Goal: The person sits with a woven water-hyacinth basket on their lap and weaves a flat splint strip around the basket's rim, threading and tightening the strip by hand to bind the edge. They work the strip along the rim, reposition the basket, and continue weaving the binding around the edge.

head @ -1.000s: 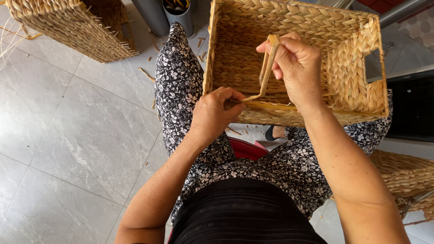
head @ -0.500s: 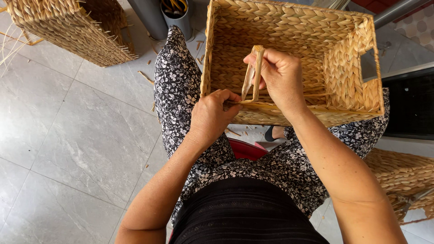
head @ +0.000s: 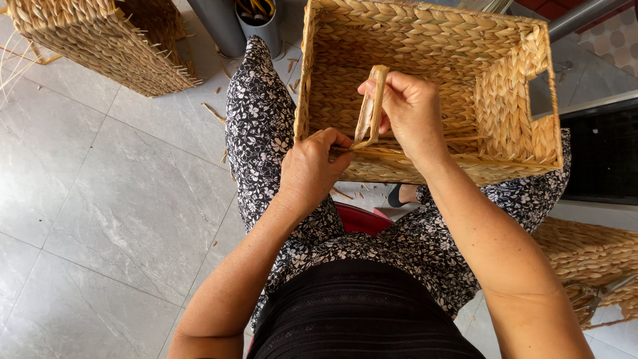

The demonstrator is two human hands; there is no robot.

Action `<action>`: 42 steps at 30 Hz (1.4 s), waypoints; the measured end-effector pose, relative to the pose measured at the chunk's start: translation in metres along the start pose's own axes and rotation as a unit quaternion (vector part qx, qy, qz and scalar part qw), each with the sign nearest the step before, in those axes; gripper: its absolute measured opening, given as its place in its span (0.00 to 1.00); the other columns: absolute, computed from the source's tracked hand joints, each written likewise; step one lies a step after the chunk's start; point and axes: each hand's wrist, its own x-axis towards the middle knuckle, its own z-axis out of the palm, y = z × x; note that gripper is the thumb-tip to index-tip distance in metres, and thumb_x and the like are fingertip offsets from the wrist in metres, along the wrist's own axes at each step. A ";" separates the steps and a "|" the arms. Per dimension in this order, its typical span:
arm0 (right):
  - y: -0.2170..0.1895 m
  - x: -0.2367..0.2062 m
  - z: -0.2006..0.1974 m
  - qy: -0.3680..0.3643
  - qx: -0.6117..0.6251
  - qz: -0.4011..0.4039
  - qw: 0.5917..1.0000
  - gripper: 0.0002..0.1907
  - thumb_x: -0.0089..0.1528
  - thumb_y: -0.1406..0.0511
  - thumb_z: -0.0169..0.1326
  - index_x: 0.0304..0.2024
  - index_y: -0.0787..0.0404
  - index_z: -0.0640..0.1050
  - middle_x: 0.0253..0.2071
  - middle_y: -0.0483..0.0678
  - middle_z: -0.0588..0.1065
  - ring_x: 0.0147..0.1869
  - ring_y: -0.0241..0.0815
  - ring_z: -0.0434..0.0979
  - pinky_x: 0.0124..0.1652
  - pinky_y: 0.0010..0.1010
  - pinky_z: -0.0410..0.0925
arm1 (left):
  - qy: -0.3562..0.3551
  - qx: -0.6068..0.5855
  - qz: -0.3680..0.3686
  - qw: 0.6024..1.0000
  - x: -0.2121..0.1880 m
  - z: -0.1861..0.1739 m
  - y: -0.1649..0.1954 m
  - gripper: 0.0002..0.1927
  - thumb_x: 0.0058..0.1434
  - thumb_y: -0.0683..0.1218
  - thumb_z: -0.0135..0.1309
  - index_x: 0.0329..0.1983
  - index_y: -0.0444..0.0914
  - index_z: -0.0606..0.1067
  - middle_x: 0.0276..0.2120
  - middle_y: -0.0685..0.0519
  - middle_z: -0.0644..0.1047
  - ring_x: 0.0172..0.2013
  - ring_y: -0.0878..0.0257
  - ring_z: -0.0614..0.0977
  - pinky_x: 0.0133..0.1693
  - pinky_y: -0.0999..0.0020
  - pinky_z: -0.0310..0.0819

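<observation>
Grey floor tiles (head: 100, 199) surround the seated person; a second basket (head: 106, 40) stands at upper left, a grey pot (head: 259, 20) of sticks beside it, and more wickerwork (head: 585, 259) lies at lower right.

The basket (head: 432, 86) rests on the person's lap, open side up. Its base and all four walls appear fully woven, and a handle opening is cut in the right wall. What appears unfinished is the near rim, where loose ends project (a few thin ones run along the inside).

The strand (head: 371, 106) rises from the near rim.

Left hand (head: 312, 169): curled closed, fingertips pinching the strand's base against the rim, wrist over the left knee.

Right hand (head: 409, 110): raised inside the basket, fingers closed around the upper part of the strand, holding it upright and taut; the forearm crosses the rim.
</observation>
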 end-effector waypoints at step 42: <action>0.007 0.000 -0.023 -0.181 -0.085 0.089 0.976 0.04 0.67 0.67 0.54 0.42 0.61 0.77 0.32 0.45 0.80 0.29 0.31 0.81 0.24 0.19 0.68 | -0.051 -0.176 -0.001 0.983 -0.001 -0.010 -0.006 0.09 0.59 0.45 0.63 0.40 0.40 0.78 0.33 0.57 0.82 0.31 0.67 0.86 0.34 0.69 0.83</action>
